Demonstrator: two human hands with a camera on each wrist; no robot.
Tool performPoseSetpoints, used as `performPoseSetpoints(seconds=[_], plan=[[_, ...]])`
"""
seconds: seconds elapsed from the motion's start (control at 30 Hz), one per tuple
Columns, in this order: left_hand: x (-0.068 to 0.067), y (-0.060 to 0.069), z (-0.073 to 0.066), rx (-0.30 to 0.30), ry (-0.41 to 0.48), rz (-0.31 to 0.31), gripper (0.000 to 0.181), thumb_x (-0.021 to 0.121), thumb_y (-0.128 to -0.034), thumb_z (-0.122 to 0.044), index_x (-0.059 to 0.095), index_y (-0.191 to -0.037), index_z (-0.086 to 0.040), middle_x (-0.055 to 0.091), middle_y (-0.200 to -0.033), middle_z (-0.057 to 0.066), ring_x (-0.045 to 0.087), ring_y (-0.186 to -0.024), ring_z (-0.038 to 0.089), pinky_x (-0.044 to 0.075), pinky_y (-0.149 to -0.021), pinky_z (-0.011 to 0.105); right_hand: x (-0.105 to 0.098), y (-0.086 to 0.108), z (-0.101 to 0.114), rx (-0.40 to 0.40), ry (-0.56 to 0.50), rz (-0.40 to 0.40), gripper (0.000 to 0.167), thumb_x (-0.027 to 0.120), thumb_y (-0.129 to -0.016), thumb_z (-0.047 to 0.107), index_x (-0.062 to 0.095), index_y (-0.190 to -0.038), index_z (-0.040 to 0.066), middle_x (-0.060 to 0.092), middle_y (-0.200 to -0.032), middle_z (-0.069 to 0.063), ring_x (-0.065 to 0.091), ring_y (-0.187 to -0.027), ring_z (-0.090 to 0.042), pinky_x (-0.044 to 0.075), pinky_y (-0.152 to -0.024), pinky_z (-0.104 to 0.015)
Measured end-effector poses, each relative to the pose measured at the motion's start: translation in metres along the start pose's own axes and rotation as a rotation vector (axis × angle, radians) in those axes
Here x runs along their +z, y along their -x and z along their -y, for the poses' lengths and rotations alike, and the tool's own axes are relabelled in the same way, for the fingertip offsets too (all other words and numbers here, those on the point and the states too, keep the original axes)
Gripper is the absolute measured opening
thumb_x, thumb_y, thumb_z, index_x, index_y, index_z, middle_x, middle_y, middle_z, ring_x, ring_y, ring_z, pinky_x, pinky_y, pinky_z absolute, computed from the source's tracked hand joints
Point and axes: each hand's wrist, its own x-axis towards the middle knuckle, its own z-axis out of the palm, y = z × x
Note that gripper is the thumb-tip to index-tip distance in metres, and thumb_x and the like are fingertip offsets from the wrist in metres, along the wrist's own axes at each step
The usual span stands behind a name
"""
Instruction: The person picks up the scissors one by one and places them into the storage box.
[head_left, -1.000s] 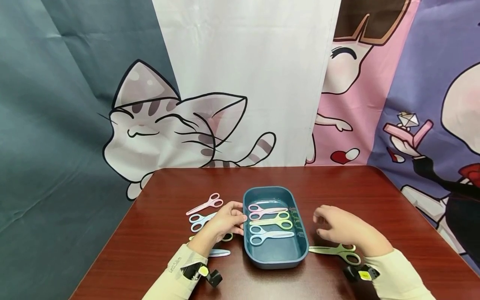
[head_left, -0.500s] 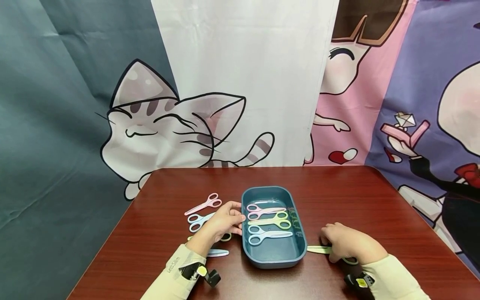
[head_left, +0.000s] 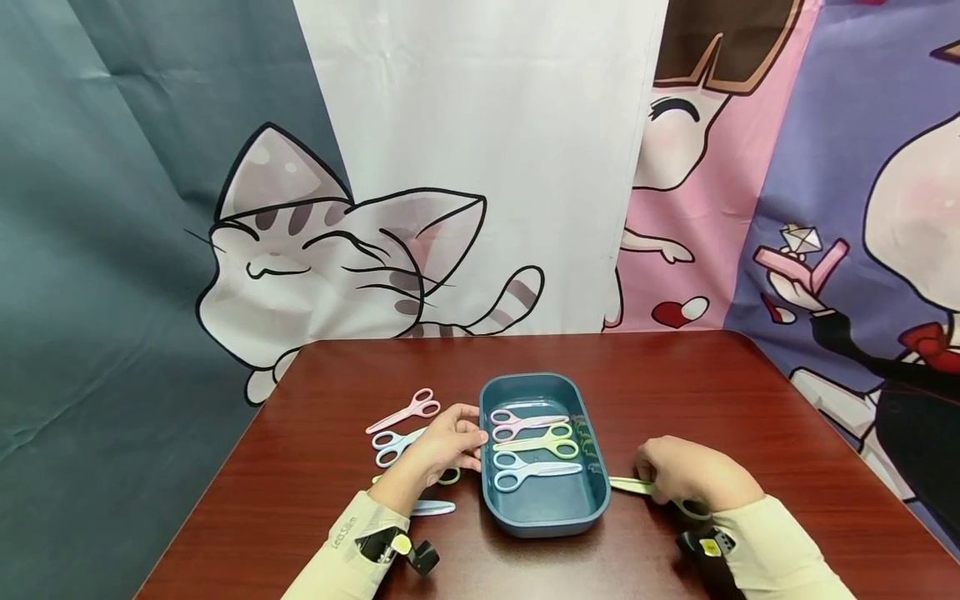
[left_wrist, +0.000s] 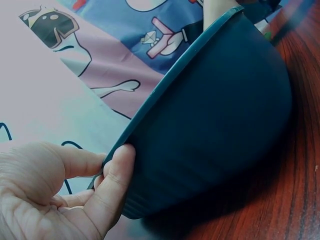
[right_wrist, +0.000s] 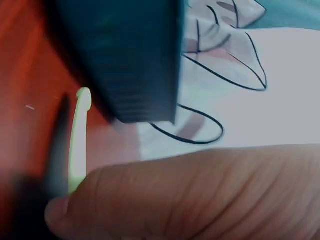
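Observation:
My left hand (head_left: 442, 446) pinches the left rim of a dark teal rectangular bin (head_left: 546, 530); the left wrist view shows the thumb and fingers on either side of that rim. Inside the bin lie pink scissors (head_left: 551, 420), green scissors (head_left: 521, 444) and light blue scissors (head_left: 551, 470). To the bin's right, my right hand (head_left: 693, 472) grips another pair of green scissors (head_left: 628, 484) by the middle. Their tip points toward the bin and seems raised off the table, shadow beside it in the right wrist view. The hand hides part of their handles.
Left of the bin, pink scissors (head_left: 405, 413) and blue scissors (head_left: 390, 447) lie on the reddish-brown table (head_left: 337, 375). A green scissor handle (head_left: 452, 477) and a blue blade (head_left: 435, 507) show from under the left forearm. A printed curtain (head_left: 420, 83) hangs behind.
My right hand has come down onto the green scissors beside the bin and taken hold of them; their tip has risen slightly. The left hand stays on the rim.

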Motion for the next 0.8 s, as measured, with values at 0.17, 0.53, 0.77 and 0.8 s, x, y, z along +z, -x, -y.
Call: performPoseSetpoints(seconds=[0.17,0.53,0.77,0.8], plan=[[0.000,0.001,0.001,-0.001,0.005,0.000,0.048,0.058,-0.0968,0.005,0.035,-0.139,0.009,0.057,-0.085,0.007,0.057,-0.064,0.015,0.056,-0.053,0.026,-0.014,0.001,-0.001,0.095,0.012,-0.069,0.021,0.074,-0.068,-0.005,0.064,-0.077,0.012,0.055,-0.071,0.001,0.048,-0.065,-0.018,0.043,-0.057,-0.033],[0.000,0.001,-0.001,-0.012,-0.004,0.012,0.048,0.057,-0.0975,0.004,0.035,-0.140,0.009,0.059,-0.088,0.011,0.058,-0.064,0.016,0.057,-0.055,0.026,-0.037,-0.004,0.018,0.198,-0.167,-0.065,0.018,0.069,-0.078,-0.005,0.063,-0.091,0.005,0.056,-0.072,-0.009,0.057,-0.043,-0.025,0.049,-0.037,-0.035],[0.000,0.000,0.000,-0.006,0.008,0.007,0.047,0.057,-0.0976,0.005,0.036,-0.139,0.009,0.058,-0.089,0.011,0.058,-0.064,0.015,0.057,-0.054,0.026,-0.042,-0.016,0.033,0.135,-0.143,-0.091,0.019,0.071,-0.076,-0.002,0.064,-0.092,0.006,0.059,-0.076,-0.005,0.059,-0.053,-0.023,0.052,-0.047,-0.034],[0.001,-0.001,0.000,-0.006,0.008,0.006,0.047,0.057,-0.0976,0.005,0.036,-0.139,0.008,0.058,-0.089,0.011,0.058,-0.064,0.015,0.057,-0.054,0.026,-0.043,-0.017,0.036,0.140,-0.165,-0.087,0.019,0.070,-0.077,-0.003,0.064,-0.092,0.006,0.059,-0.075,-0.006,0.059,-0.049,-0.025,0.051,-0.045,-0.035]])
